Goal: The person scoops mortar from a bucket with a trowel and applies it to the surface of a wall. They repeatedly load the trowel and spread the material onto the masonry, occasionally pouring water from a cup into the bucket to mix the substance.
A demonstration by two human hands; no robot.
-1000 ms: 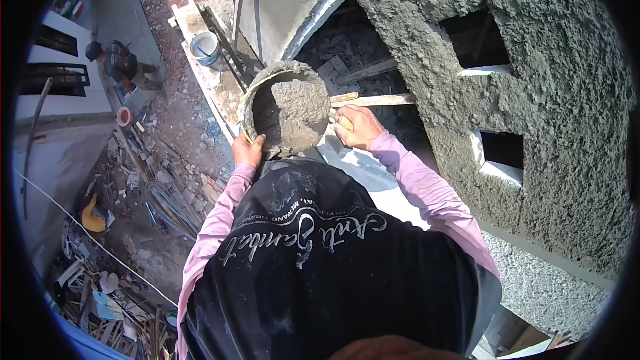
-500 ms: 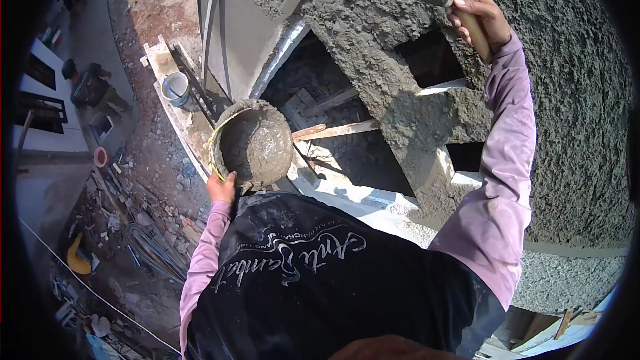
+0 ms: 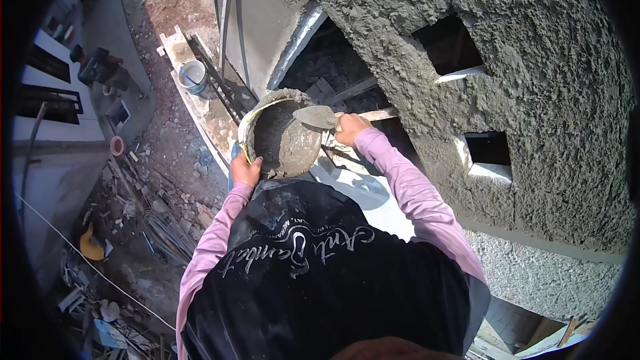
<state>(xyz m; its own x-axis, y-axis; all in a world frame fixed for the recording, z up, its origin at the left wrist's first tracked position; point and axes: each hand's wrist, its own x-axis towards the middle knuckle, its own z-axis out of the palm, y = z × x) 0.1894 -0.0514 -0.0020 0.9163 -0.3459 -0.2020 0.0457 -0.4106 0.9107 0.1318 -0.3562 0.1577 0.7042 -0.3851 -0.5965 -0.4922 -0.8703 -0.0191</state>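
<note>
My left hand (image 3: 247, 170) is closed on the near left rim of a round bucket (image 3: 245, 135), its side crusted with mortar. Wet grey mortar (image 3: 283, 147) lies inside. My right hand (image 3: 349, 129) grips the handle of a pointed trowel (image 3: 315, 117), whose grey blade reaches over the bucket's right rim, above the mortar. The handle is mostly hidden in my fist. To the right stands a wall (image 3: 533, 107) covered in rough wet mortar, with two small square openings in it.
A plank scaffold (image 3: 213, 130) bears a white pail (image 3: 193, 75) at the left. A large dark opening (image 3: 327, 60) with wooden props lies beyond the bucket. Rubble and bundled rods (image 3: 160, 227) cover the ground far below. Another person (image 3: 107, 70) stands at the far left.
My right hand has come down from the upper right of the wall to the bucket, bringing the trowel over the mortar. My left hand still holds the bucket. The whole view has shifted slightly.
</note>
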